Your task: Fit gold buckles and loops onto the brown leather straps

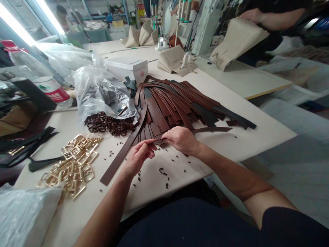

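My left hand (141,155) and my right hand (182,140) meet over the near edge of a pile of brown straps (164,106). Both are closed, pinching a narrow brown strap (158,141) between them; most of it is hidden by the fingers. A long, wider brown strap (115,164) lies slantwise left of my left hand. Another strap end (216,129) sticks out beyond my right hand; I cannot tell whether it belongs to the held one. Small dark bits (164,171) are scattered on the table below my hands.
Gold buckles (74,164) lie heaped at left, with small brown loops (109,124) behind them beside a clear plastic bag (100,89). A white box (127,68) stands farther back. At the upper right, another person's hand (253,15) holds a beige piece (236,41).
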Available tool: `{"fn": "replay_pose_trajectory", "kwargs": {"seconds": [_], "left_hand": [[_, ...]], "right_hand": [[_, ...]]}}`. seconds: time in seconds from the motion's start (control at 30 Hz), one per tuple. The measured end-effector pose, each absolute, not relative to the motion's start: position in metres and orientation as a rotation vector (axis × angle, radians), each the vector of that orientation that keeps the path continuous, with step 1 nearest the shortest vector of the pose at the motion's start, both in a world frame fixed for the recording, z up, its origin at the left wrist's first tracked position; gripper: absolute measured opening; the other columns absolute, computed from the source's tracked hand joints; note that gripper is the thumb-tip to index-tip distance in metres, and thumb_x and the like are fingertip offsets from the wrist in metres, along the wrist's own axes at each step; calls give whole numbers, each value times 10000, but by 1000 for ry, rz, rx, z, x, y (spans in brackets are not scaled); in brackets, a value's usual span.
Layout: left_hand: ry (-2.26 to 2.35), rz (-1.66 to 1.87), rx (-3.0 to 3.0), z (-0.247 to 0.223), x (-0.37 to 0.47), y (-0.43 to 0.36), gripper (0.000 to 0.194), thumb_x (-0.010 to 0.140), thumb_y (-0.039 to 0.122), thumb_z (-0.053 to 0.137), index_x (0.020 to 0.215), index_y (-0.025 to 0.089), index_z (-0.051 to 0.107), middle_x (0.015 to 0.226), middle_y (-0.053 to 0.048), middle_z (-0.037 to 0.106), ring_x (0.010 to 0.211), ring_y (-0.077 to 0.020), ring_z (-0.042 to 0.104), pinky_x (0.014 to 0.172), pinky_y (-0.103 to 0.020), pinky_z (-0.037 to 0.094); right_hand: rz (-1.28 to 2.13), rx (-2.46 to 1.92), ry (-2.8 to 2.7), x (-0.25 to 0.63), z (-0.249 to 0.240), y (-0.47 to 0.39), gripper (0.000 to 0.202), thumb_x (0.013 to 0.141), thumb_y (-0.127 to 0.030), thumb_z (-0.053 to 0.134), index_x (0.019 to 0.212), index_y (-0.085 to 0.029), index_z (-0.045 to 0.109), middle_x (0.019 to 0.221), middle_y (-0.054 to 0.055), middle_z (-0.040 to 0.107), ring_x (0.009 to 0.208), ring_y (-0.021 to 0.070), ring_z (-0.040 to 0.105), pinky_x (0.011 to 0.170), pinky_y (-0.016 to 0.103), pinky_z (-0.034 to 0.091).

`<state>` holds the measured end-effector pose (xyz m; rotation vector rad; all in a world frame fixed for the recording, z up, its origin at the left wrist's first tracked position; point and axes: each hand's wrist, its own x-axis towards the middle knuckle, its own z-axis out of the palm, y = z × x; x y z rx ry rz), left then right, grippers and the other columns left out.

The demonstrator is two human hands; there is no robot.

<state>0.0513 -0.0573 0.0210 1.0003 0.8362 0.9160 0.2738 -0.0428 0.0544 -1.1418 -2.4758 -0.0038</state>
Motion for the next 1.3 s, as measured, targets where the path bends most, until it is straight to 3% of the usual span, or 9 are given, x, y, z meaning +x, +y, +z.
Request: {"fn": "replay_pose_trajectory", "kwargs": {"seconds": [0.13,0.3,0.47,0.63,0.77,0.9,1.03,1.13,1.3], "left_hand": [[1074,952,1207,26,47,-57,360,761,494,734,771,137,698,664,-48,653,523,-100,520,498,-217,390],[1085,1029,1030,23,47,-53,422,761,554,706,704,145,619,593,-18,601,445,-83,464,435,-213,350],[1019,1078,846,21,49,-52,435,718,542,746,719,147,562,571,20,541,409,-52,400,402,-192,273],[981,1040,789,25,49,-54,436,707,520,770,729,144,551,546,37,495,406,-40,368,404,-184,237],[963,994,842,22,46,-54,413,753,527,729,775,139,589,548,34,493,416,-48,363,407,-188,247],[1131,1098,1150,16,41,-51,335,808,460,708,903,147,637,705,-15,611,568,-98,532,511,-200,414],[1270,1295,1774,15,39,-47,352,800,320,753,1124,225,653,1136,-76,662,1029,-205,626,825,-312,530],[1205,1211,2143,18,38,-46,134,902,273,651,1022,240,702,1064,-55,696,992,-188,642,894,-344,502],[1174,1232,2266,16,37,-41,55,904,240,655,915,212,701,900,-27,710,855,-165,635,826,-335,475]], "right_hand": [[141,-1165,-2537,264,61,-30,133,957,-321,612,988,-208,673,826,3,724,688,166,648,608,271,394],[112,-999,-2310,246,50,-28,337,925,-465,638,1099,-176,650,993,74,713,911,229,656,824,341,470],[82,-864,-2146,238,38,-28,461,916,-575,597,1131,-171,651,1043,96,706,986,246,640,957,394,460],[197,-913,-2112,237,33,-28,433,940,-560,570,1110,-172,661,1001,92,716,930,230,657,864,368,482],[232,-923,-2159,236,28,-29,349,975,-486,552,951,-161,677,851,65,709,788,195,649,735,320,447],[177,-948,-2189,236,24,-28,324,1000,-412,536,828,-167,660,741,31,678,679,158,611,664,292,393],[97,-957,-2216,236,23,-30,355,1011,-391,513,769,-163,638,695,25,654,622,151,570,624,300,358],[81,-944,-2242,236,21,-31,346,1010,-376,512,774,-158,641,696,29,650,623,154,564,628,303,355],[120,-924,-2241,234,14,-29,307,989,-370,549,786,-164,654,700,29,652,647,164,574,657,300,375]]}}
